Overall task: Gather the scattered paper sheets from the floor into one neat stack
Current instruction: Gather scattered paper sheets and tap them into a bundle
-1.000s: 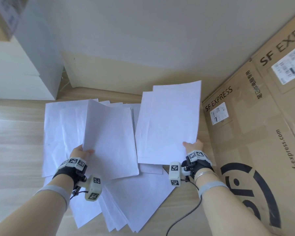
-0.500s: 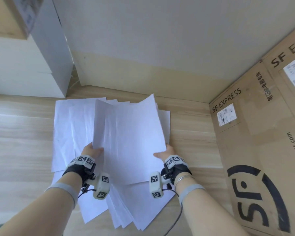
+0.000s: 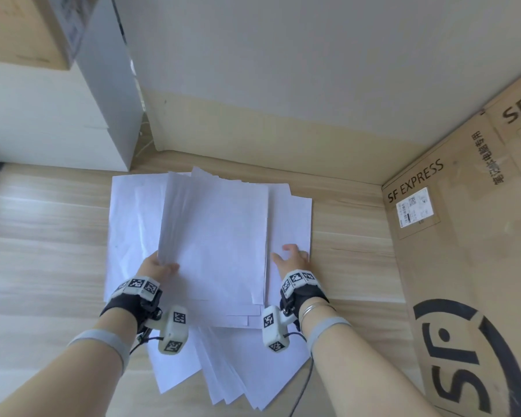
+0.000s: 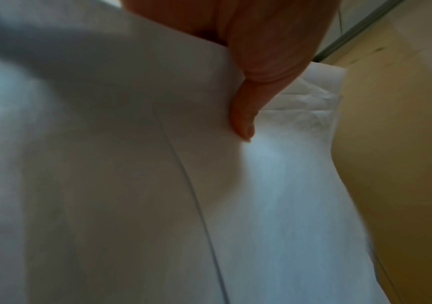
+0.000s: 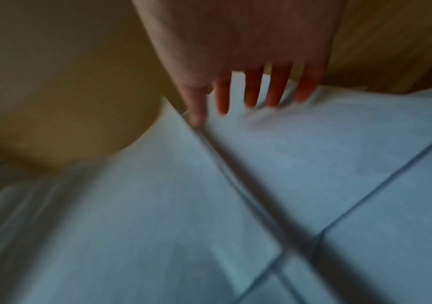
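The gathering looked roughly midway: the left hand (image 3: 158,266) pinched a lifted sheaf of white paper sheets (image 3: 214,236) at its lower left corner, mid-frame, while the right hand (image 3: 292,258), fingers spread, reached flat onto a loose white sheet (image 3: 292,218) on the pale wooden floor (image 3: 42,236). Next, I judged, that sheet needed sliding under the sheaf. Two hands; sheets overlapped too much to count, a dozen or more.

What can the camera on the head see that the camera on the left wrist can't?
Only the head view shows the right hand spread on the floor sheets, the SF Express boxes and the white cabinet. Only the left wrist view shows the thumb close up, pressed on paper. Both show the left hand gripping the held sheets.
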